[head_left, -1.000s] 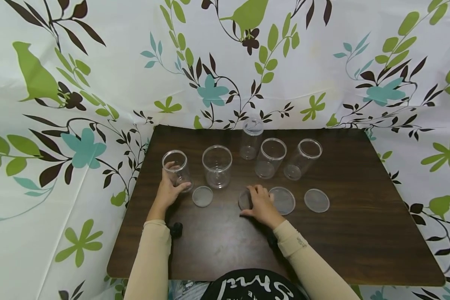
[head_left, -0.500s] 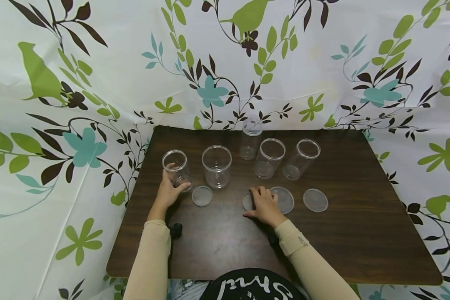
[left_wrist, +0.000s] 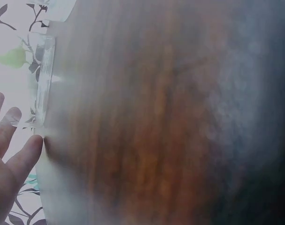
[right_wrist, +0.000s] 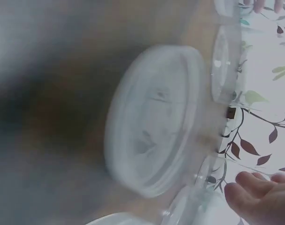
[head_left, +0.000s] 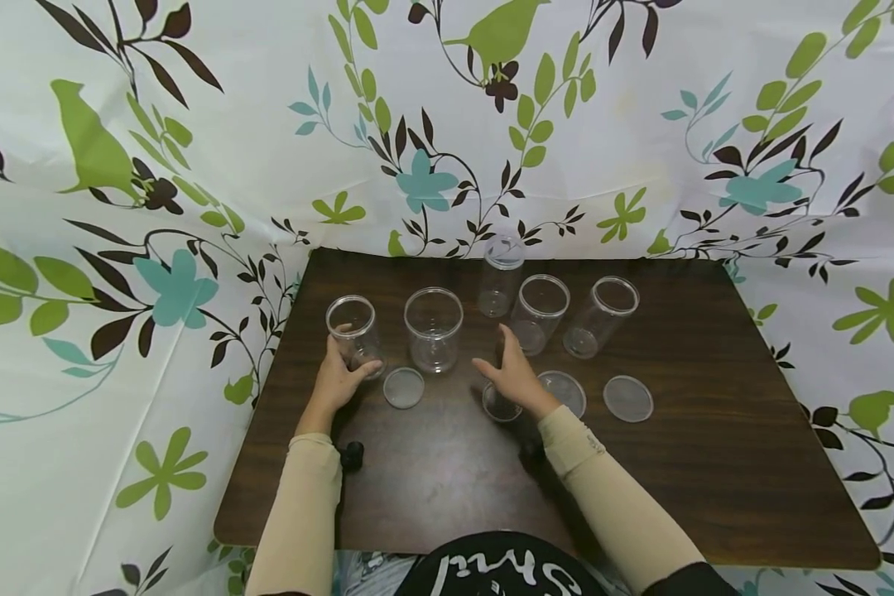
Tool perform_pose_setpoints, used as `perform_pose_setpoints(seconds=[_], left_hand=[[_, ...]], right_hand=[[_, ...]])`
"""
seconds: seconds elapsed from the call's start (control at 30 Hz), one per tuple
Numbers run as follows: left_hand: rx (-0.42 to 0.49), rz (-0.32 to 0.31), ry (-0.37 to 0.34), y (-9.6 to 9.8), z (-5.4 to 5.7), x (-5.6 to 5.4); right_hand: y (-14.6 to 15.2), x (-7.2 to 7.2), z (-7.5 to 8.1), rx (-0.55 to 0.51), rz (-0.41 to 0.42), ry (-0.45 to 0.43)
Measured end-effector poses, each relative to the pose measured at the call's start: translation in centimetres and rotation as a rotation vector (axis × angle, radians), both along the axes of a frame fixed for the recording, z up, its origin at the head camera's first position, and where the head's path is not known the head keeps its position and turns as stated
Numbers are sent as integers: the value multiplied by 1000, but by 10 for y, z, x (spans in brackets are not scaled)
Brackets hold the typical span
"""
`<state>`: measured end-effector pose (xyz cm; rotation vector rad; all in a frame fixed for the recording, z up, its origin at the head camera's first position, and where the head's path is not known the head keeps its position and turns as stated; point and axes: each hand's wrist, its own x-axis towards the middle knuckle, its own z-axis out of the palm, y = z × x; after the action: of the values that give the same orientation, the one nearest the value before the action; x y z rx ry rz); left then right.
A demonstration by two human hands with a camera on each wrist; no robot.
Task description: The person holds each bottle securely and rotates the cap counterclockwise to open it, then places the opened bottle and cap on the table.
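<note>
My left hand [head_left: 337,379] holds the leftmost clear jar [head_left: 353,333] low down, thumb in front and fingers behind. In the left wrist view that hand [left_wrist: 11,157] shows at the left edge. My right hand [head_left: 516,377] hovers with fingers and thumb spread, holding nothing, just above a clear round lid [head_left: 496,406]. A large, blurred lid [right_wrist: 154,122] fills the middle of the right wrist view, apart from the fingers of my right hand [right_wrist: 257,199]. Another lid [head_left: 566,389] lies partly behind the right wrist.
A wider uncapped jar [head_left: 433,331] stands beside the held one, with a lid [head_left: 404,388] in front. Farther right stand a taller jar [head_left: 499,285] at the back and two uncapped jars [head_left: 539,319], [head_left: 601,319]. One more lid [head_left: 629,399] lies right on the brown table [head_left: 715,463].
The right hand has let go of the lid, which it had shifted slightly right, and has risen forward toward the jars with its fingers straightened. My left hand stays on its jar.
</note>
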<state>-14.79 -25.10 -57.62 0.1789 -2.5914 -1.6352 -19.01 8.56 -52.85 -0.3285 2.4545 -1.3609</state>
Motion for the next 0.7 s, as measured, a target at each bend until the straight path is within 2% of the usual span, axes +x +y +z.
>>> perform_pose_setpoints(seconds=[0.13,0.2,0.33,0.53,0.7], left_hand=[[-24,10,6,-2,-1,1],[-34,11,7,-2,-1,1],[-44,12,6,-2,-1,0],[-49,20,-9,-2,-2,0],[-42,22,-3,-1,-5,0]], right_hand=[[-12,-25,1,-186,-108,-185],[-18,-37,-3,-238,-166,-265],[-27,-54,-10,-307,-259,-350],[-37,-68,-16,-375,-382,-410],[-43,-77,-20,-355,-450,-380]])
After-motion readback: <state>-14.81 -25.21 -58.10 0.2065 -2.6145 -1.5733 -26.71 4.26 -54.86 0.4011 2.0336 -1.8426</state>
